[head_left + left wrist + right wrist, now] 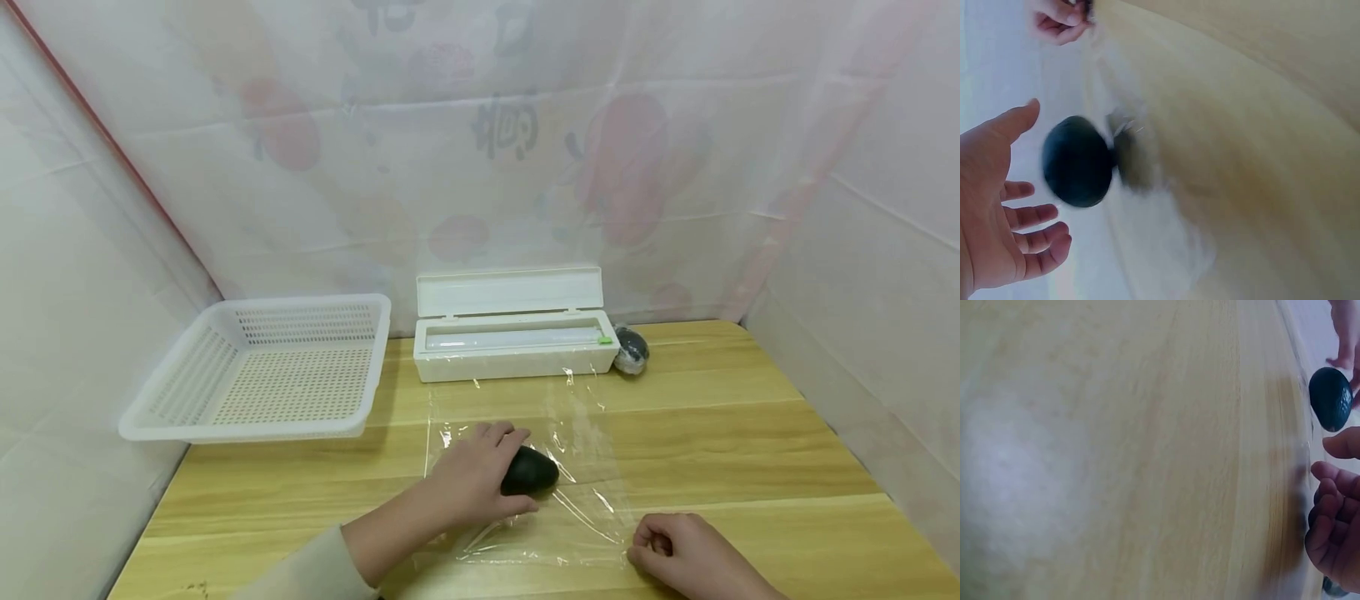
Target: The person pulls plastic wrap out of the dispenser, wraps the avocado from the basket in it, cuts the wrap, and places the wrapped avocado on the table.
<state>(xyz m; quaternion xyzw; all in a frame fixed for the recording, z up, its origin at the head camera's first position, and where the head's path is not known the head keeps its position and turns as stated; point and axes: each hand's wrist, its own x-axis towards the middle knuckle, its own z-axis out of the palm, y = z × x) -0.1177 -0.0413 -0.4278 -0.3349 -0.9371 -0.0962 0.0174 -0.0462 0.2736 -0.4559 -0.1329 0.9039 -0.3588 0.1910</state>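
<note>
Avocado, or something very like one, sits on the clear film in the head view, dark green nearly to black, smooth at this distance, its narrowed end pointing away from the left hand. That hand curves about the near end, thumb on one side and fingers on the other. The right hand is over to the right and nearer me, fingers curled at the film's corner; I can't tell whether it pinches it. Beyond the left hand stands a white box, lid raised, with a pale roll inside; a dark, film-wrapped ball is just beside it. Farther left of that hand is a white basket.

The left wrist view shows the left thumb and fingers spread well apart, with a gap before the fruit, so they have hold of nothing. From here it looks rounder, bluish green and a bit blurred.

In the right wrist view, the right thumb and forefinger are slightly parted, and the fruit is past the thumb, egg-shaped, its skin pebbled and shiny.
</note>
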